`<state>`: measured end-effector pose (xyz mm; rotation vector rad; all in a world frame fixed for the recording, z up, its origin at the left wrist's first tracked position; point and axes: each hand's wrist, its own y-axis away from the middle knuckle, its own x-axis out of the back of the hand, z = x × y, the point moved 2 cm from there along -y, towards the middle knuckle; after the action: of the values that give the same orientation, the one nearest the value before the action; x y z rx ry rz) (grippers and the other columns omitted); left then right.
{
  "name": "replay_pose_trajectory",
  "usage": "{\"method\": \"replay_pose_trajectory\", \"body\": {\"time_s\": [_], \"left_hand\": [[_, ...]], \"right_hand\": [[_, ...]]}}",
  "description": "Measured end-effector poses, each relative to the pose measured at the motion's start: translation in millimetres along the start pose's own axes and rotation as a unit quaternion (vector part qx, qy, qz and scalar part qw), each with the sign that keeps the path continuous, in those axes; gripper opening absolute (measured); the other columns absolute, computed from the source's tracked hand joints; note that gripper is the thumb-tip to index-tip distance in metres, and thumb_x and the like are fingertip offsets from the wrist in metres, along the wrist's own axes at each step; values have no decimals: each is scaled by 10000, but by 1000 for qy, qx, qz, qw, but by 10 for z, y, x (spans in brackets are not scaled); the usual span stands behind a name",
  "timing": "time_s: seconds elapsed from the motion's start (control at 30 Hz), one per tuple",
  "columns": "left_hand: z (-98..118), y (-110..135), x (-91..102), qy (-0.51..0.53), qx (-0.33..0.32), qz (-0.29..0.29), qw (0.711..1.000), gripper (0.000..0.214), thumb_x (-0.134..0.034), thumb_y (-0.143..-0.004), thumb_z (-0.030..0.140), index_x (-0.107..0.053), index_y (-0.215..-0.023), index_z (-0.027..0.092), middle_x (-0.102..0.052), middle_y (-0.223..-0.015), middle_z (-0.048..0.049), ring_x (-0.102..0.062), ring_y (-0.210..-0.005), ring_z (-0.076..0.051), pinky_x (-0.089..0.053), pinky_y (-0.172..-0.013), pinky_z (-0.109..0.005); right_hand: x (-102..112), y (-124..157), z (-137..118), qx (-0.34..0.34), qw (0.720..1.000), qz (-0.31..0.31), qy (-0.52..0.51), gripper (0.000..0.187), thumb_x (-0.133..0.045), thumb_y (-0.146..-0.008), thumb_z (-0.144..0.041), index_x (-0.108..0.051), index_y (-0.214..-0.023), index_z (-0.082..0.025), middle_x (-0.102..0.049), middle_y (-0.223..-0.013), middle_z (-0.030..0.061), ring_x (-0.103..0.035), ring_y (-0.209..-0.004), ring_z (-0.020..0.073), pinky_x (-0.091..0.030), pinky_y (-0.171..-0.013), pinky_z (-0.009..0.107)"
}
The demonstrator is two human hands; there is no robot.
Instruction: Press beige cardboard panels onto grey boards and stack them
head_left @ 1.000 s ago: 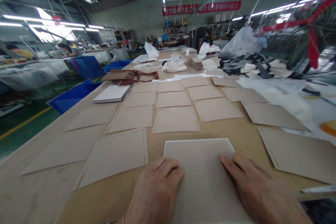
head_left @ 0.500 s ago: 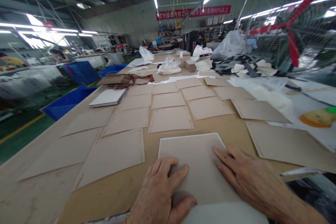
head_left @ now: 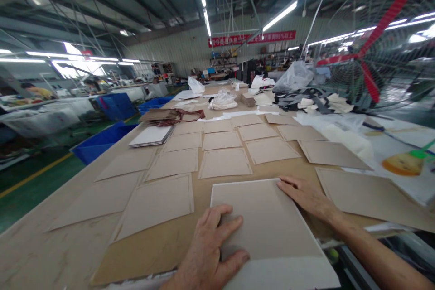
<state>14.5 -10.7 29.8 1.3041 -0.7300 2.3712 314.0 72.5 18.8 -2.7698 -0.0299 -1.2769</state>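
Note:
In front of me a flat beige sheet (head_left: 261,222) lies on a slightly larger white board (head_left: 285,274), whose pale rim shows along the far and left edges and as a wide strip at the near end. My left hand (head_left: 214,244) rests on the left side of the sheet, fingers spread, thumb toward the near end. At the far right corner, my right hand (head_left: 306,195) lies with outstretched fingers over the edge of sheet and board. Neither hand is closed around anything. The underside of the board is hidden.
Several beige panels (head_left: 224,163) are laid out in rows on the brown tabletop (head_left: 142,253). A stack of white boards (head_left: 151,137) and brown pieces (head_left: 159,117) sit left. Blue bins (head_left: 102,142) stand beside the table. At right are dark scraps (head_left: 306,99) and a large fan (head_left: 363,56).
My right hand has slid away from me along the sheet's right side to its far corner. My left hand stays in nearly the same place. The camera view has tilted up a little.

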Motion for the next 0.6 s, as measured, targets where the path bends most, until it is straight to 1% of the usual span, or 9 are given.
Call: {"method": "replay_pose_trajectory", "body": {"time_s": [0.07, 0.13, 0.23, 0.3, 0.4, 0.5, 0.6], "left_hand": [[7, 6, -1, 1, 4, -2, 1000, 497, -702, -789, 381, -578, -1259, 279, -469, -1336, -109, -454, -1233, -313, -411, -1035, -530], [16, 17, 1, 4, 6, -3, 1000, 488, -694, -799, 380, -576, -1258, 263, -460, -1338, -115, -446, -1234, -310, -400, -1041, -528], [37, 34, 8, 18, 5, 0, 1000, 492, -695, -800, 364, -564, -1259, 243, -448, -1340, -121, -429, -1241, -302, -387, -1050, -513], [57, 38, 19, 29, 3, 4, 1000, 499, -703, -793, 352, -558, -1257, 237, -451, -1332, -117, -415, -1250, -294, -375, -1060, -502], [87, 34, 40, 41, 1, 10, 999, 493, -710, -785, 322, -562, -1244, 218, -459, -1314, -117, -406, -1253, -286, -358, -1073, -491], [100, 32, 50, 47, 1, 15, 999, 496, -716, -776, 309, -564, -1238, 212, -462, -1307, -114, -405, -1251, -280, -348, -1078, -482], [101, 40, 46, 48, -2, 20, 999, 508, -721, -770, 310, -558, -1243, 221, -462, -1307, -107, -401, -1257, -275, -342, -1083, -473]], "right_hand": [[-28, -4, 24, 3, 1000, 14, 2, 565, -434, -883, -527, -681, -1195, -124, -643, -1152, 148, -576, -1120, 292, -419, -1016, 437], [-29, 12, 37, 15, 999, 29, 2, 558, -438, -883, -533, -678, -1202, -143, -625, -1123, 138, -586, -1085, 276, -436, -995, 423], [4, 40, 17, 38, 998, 57, -2, 526, -442, -894, -537, -666, -1214, -185, -585, -1148, 111, -597, -1036, 245, -484, -932, 395], [30, 53, -19, 55, 996, 77, -1, 512, -448, -902, -533, -659, -1220, -192, -559, -1181, 108, -585, -1049, 245, -494, -915, 399], [52, 72, -83, 76, 992, 101, 3, 503, -456, -900, -525, -679, -1173, -167, -564, -1163, 118, -564, -1076, 266, -476, -938, 442], [63, 93, -143, 87, 989, 118, 6, 472, -475, -893, -512, -699, -1119, -164, -591, -1107, 113, -572, -1042, 277, -452, -957, 482], [71, 97, -199, 93, 988, 122, -2, 449, -497, -880, -497, -714, -1080, -158, -608, -1080, 107, -568, -1046, 277, -415, -990, 477]]}}
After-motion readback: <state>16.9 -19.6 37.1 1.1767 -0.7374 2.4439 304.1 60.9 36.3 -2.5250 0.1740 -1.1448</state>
